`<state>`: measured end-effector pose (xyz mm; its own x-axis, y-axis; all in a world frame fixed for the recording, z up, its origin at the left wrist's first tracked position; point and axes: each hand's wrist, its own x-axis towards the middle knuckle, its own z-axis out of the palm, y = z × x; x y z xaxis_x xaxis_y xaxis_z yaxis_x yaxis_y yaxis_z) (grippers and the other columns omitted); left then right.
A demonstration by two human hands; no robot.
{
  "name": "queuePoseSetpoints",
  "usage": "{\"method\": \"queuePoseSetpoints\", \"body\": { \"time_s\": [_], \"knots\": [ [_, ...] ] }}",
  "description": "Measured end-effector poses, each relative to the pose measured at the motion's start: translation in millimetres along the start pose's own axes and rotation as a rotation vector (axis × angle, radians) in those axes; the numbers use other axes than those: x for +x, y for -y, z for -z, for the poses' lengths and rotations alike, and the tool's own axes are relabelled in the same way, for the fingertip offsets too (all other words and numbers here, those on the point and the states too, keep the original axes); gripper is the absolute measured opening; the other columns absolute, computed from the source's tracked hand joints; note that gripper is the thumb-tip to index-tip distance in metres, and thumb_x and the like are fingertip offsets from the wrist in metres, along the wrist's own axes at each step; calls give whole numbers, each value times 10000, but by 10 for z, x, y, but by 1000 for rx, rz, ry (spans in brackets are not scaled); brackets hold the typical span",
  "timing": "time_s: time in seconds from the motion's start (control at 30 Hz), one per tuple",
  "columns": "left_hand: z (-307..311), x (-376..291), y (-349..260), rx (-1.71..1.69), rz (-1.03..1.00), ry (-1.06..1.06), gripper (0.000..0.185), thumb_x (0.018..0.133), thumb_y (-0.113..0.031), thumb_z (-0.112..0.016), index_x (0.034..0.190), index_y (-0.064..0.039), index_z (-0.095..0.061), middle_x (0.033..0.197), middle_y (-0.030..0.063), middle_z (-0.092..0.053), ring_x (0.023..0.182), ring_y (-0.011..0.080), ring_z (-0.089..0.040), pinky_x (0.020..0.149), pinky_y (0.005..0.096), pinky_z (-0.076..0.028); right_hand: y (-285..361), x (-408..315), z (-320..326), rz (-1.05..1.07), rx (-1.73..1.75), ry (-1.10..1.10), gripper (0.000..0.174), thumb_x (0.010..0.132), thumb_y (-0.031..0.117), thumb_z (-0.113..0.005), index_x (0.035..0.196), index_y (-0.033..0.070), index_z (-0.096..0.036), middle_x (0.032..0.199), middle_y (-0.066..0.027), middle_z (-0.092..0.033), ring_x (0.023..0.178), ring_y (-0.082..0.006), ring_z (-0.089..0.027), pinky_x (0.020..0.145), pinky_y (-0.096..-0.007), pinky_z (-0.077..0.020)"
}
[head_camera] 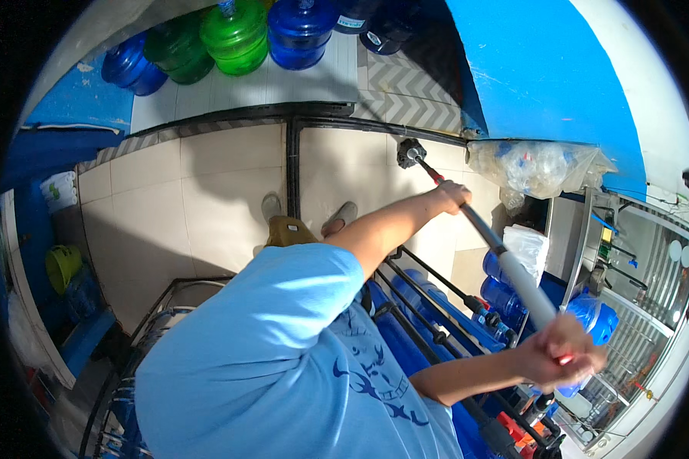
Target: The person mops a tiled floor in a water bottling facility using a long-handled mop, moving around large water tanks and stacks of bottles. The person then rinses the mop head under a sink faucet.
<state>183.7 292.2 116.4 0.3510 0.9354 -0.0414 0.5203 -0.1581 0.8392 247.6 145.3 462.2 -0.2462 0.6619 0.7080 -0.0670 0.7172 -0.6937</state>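
Note:
A long mop handle (514, 267), dark and light grey, runs slantwise across the right half of the view. My left hand (560, 353) is closed round its upper end, where a bit of red shows; this hand is somewhat blurred. Farther down, my right hand (452, 197) grips the dark part of the handle just above a red collar. The dark, shaggy mop head (411, 153) lies on the pale floor tiles (344, 149), close to a black-edged step.
Blue and green water jugs (233, 37) line a white raised platform (247, 92). A clear bag of plastic pieces (537, 166) stands against the blue wall. Blue tanks and black pipes (419, 333) are close at my side. A yellow-green basket (63, 267) is at the far left.

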Motion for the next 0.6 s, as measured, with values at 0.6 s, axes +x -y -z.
{"method": "queuePoseSetpoints", "body": {
  "time_s": [0.6],
  "knots": [
    [-259,485,163,-22,85,-118,214,774,-287,-641,873,-119,-730,898,142,-716,916,308,-674,869,437,-467,-700,720,1273,-313,-637,-317,196,985,38,-490,1094,-9,-645,660,-24,-419,510,-104,-395,620,-367,-551]
  ]
}}
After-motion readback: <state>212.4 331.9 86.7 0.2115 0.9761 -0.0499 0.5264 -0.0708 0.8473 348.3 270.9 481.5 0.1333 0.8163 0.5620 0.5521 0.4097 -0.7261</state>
